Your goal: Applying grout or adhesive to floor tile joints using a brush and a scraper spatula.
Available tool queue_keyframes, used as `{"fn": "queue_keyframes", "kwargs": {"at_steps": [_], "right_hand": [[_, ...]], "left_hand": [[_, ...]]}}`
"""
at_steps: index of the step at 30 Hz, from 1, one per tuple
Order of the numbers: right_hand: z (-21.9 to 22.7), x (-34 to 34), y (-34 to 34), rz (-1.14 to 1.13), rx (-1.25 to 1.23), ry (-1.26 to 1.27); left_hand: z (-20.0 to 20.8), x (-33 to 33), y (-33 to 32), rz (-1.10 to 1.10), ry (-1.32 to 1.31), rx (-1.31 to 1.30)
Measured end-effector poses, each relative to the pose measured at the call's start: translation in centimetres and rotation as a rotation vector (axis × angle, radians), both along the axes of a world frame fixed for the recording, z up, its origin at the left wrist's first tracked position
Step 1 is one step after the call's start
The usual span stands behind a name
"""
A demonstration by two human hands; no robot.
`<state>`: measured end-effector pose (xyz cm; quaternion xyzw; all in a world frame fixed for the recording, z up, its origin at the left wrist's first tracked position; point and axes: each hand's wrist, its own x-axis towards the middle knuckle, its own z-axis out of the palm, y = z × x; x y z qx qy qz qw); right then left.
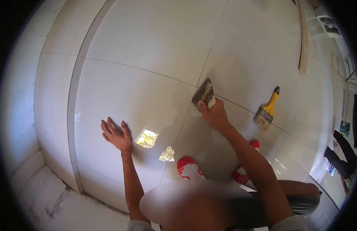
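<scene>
My left hand (117, 136) lies flat on a glossy pale floor tile (109, 92), fingers spread, holding nothing. In my right hand (216, 114) is a putty knife (204, 93) with a broad, stained blade. My fingers wrap round its handle and hide most of it. The blade is at the crossing of the tile joints, along a thin dark line; whether its edge presses on the floor I cannot tell. To the right of that hand a flat paintbrush (267, 109) with a yellow handle and dirty bristles rests across a joint.
My feet in red and white socks (190, 168) are on the tiles near me. A long wooden strip (303, 46) lies at the far right. Along the left runs a raised tiled edge (75, 81) beside a white wall (22, 104). Dark, partly cut-off shapes (342, 158) stand at the right rim.
</scene>
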<state>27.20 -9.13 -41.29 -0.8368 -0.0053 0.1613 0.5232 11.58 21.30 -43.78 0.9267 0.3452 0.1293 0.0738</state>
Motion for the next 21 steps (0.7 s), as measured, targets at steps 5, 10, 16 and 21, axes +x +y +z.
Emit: {"fn": "queue_keyframes", "kwargs": {"at_steps": [5,10,16,21], "right_hand": [[0.1,1.0,1.0,-0.126,0.028,-0.152],[1.2,1.9,0.4,-0.061,0.010,-0.018],[0.4,-2.7,1.4,-0.101,0.018,-0.049],[1.2,-0.4,0.8,-0.195,0.154,0.098]], "left_hand": [[-0.2,0.4,-0.1,-0.003,-0.024,0.003],[0.0,0.1,0.2,-0.001,-0.019,0.017],[-0.4,0.1,-0.1,-0.007,-0.030,0.016],[0.1,0.0,-0.3,-0.017,-0.015,0.045]]}}
